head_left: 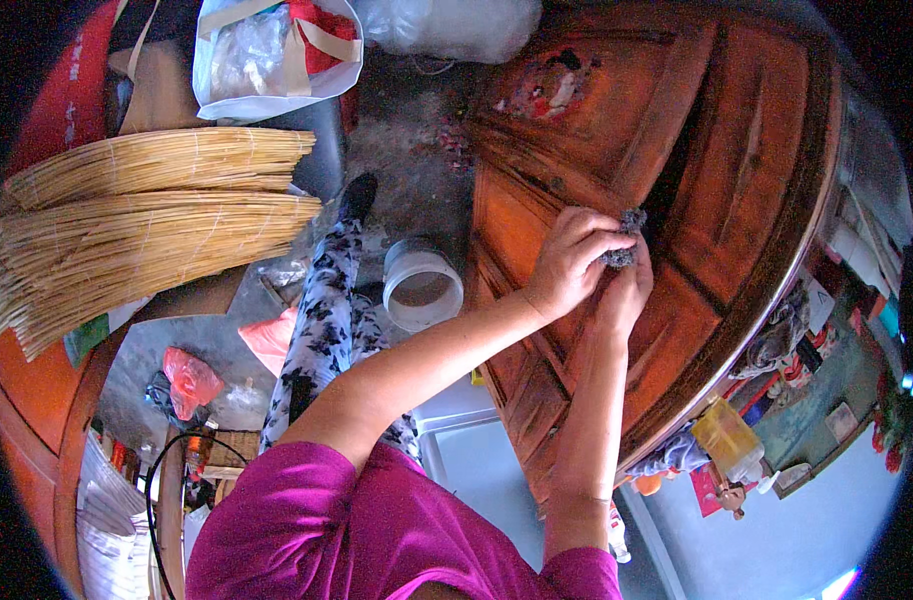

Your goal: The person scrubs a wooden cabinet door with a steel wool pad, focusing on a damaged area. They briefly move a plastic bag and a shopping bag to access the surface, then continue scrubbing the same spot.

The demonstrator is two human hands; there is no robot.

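My left hand [574, 265] and my right hand [627, 290] meet in front of a reddish-brown wooden cabinet [747, 170]. Between them they grip a dark grey, frizzy scouring pad [632, 222], which sticks out past the fingertips. The left fingers are bent around its near side. The right hand is closed against it from below, its fingers partly hidden. Just above the pad, a dark gap runs between two panels of the cabinet. Whether the pad touches the wood I cannot tell.
A white bucket [423, 288] stands on the floor beside my patterned trouser leg [320, 310]. Bundles of thin straw-coloured sticks [157, 225] lie at the left, below a white bag [277, 60]. Pink plastic bags [191, 382] lie on the floor. Clutter and a yellowish container [729, 440] line the right side.
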